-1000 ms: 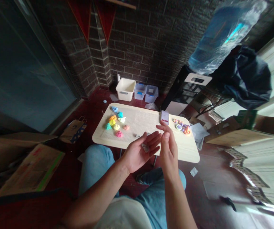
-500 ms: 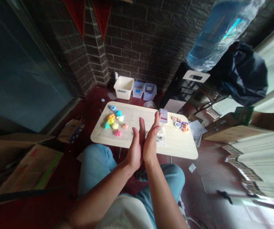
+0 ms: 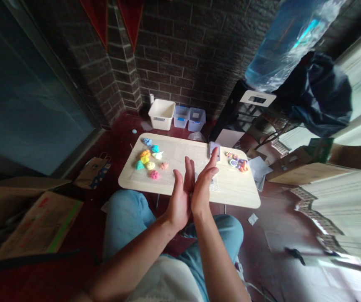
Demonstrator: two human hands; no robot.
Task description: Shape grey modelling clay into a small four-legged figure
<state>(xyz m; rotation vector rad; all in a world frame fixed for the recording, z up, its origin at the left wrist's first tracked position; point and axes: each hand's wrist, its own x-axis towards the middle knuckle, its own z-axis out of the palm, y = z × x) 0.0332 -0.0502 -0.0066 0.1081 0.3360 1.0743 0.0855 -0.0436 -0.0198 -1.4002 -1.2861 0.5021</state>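
Observation:
My left hand (image 3: 180,201) and my right hand (image 3: 201,195) are pressed palm to palm above the near edge of a pale table (image 3: 237,193). Their fingers point forward, long and straight, and the fingertips part into a narrow V. Anything pressed between the palms is hidden from me. To the left on the table lie several lumps of soft modelling clay, among them a pink lump (image 3: 154,174), a yellow-orange lump (image 3: 145,156) and a blue lump (image 3: 146,141). Small coloured clay pieces (image 3: 243,166) lie at the right end. A phone-like flat object (image 3: 214,150) rests beyond my right fingertips.
Behind the table stand a cream bin (image 3: 162,117) and two clear plastic boxes (image 3: 196,120). A water dispenser (image 3: 257,99) is at the back right. Open cardboard boxes flank me, one at left (image 3: 38,226) and another at right (image 3: 306,170). My knees sit close to the table's near edge.
My palms have slid against each other: the right hand is tipped further right, and the gap between the fingertips is wider. The clay lumps stay where they were.

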